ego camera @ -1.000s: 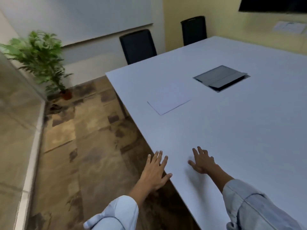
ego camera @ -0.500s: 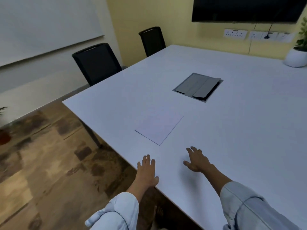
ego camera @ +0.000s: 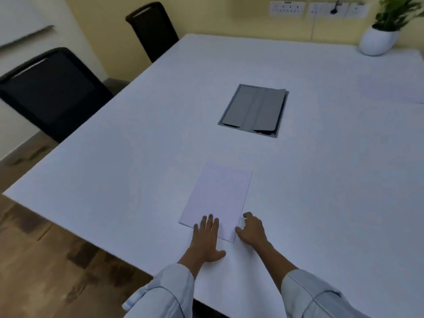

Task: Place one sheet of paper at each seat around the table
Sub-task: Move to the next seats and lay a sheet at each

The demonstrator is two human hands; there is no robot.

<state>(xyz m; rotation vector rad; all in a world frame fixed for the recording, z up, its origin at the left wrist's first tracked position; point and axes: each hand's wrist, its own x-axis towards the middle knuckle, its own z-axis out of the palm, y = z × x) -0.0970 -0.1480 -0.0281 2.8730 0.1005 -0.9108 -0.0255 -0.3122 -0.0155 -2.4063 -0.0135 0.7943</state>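
While the left hand (ego camera: 206,239) lies flat with its fingers (ego camera: 210,222) spread on the near end of the sheet of paper (ego camera: 218,200), the right hand (ego camera: 251,230) curls loosely at the sheet's near right corner, grasping nothing. From the fingers, the sheet's long axis runs away from the near worktop (ego camera: 137,145) edge.

The left hand (ego camera: 206,239) covers the near edge of the sheet of paper (ego camera: 218,198). The potted plant (ego camera: 387,24) and far chair (ego camera: 152,28) are cut off at the top edge; the near chair (ego camera: 50,92) is blurred.
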